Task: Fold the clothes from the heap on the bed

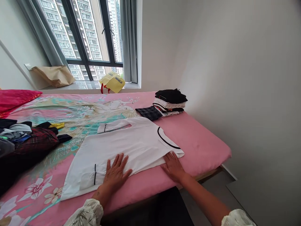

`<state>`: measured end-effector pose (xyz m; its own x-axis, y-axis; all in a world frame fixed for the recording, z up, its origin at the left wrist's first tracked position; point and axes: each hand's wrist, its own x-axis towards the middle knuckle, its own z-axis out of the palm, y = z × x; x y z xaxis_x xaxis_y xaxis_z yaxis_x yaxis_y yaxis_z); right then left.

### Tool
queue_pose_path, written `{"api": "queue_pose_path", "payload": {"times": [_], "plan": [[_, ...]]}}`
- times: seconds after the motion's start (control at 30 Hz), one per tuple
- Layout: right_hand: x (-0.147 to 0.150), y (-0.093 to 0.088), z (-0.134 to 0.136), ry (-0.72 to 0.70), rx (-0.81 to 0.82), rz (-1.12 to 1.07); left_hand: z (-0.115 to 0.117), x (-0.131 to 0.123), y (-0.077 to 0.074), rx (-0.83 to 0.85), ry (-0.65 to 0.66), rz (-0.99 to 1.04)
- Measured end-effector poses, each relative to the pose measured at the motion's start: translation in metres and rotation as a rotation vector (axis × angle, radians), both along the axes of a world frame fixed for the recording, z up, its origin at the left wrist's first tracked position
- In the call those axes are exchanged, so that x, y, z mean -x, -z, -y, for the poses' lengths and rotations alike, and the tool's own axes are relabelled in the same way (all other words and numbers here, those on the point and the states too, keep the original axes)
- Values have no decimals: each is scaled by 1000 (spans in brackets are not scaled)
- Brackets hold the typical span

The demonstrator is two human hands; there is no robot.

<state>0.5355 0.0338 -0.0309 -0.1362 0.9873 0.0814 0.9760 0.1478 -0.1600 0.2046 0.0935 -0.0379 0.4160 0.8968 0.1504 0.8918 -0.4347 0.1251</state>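
Note:
A white T-shirt (131,147) with black trim at the neck and sleeves lies flat on the pink flowered bed sheet (202,144). One side of the shirt is folded inward. My left hand (116,172) lies flat and open on the shirt's near edge, fingers spread. My right hand (173,166) presses flat and open on the shirt's near shoulder corner, beside the neckline.
A stack of folded clothes (169,102) sits at the bed's far right corner by the wall. A loose heap of dark clothes (23,141) lies at the left. A red pillow (16,98), a brown paper bag (55,75) and a yellow bag (113,82) are near the window.

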Motion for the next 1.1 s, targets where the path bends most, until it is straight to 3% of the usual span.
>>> {"api": "queue_pose_path", "payload": {"times": [0.1,0.23,0.33,0.43,0.5,0.57,0.67,0.77,0.9,1.1], "plan": [[-16,5,13,159,-101,2,-2,2,-2,39,-4,5],[-29,-7,19,202,-317,-44,-12,-4,-15,42,-5,66],[-33,-17,6,175,-434,-66,-23,-24,-30,-38,129,143],[-35,-16,-17,143,-460,-50,-35,-56,-40,-16,286,131],[-37,-10,-30,136,-432,-28,-42,-76,-38,50,276,73],[-43,-3,-37,147,-397,-21,-45,-89,-30,112,175,24],[-51,4,-33,166,-389,-43,-45,-94,-14,117,57,-4],[-53,4,-23,208,-442,-83,-43,-91,-5,89,62,-9],[-34,-9,-17,218,-543,-149,-45,-92,-6,92,65,-9],[32,-36,-21,-50,-419,-223,-38,-84,-27,162,119,-16]]}}
